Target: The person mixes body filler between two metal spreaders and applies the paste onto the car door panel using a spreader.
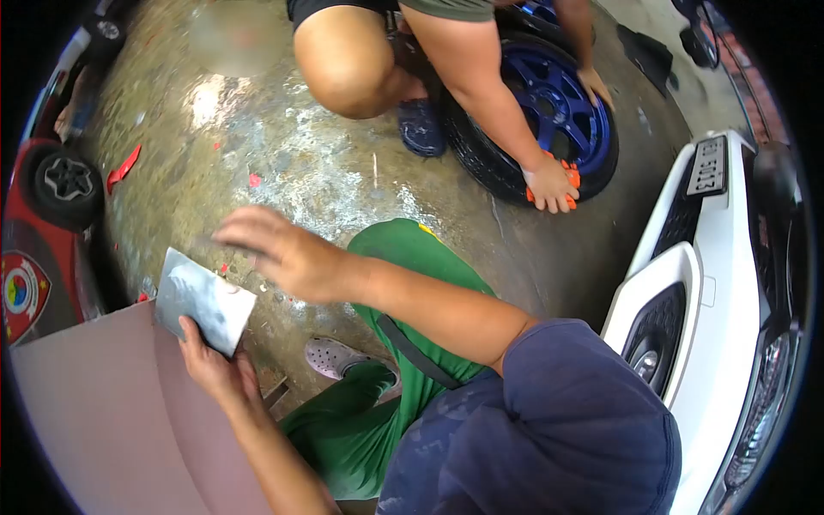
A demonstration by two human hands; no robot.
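Observation:
In my left hand (210,360) is a thin grey-white smeared plate (204,300), gripped at its lower edge with the thumb on top. Over the plate's upper right, my right hand (275,253) is raised and blurred by motion. Between its fingers is a thin dark thing (230,247), too smeared to identify. Beneath the plate and my left hand lies the edge of a pinkish panel (103,378).
Ahead, a crouching person's hand (551,184) presses an orange item on a tyre (485,163) with a blue rim. A white car bumper (721,283) stands at right. A red vehicle with a wheel (64,183) is at left. Red scraps (125,167) lie on the floor.

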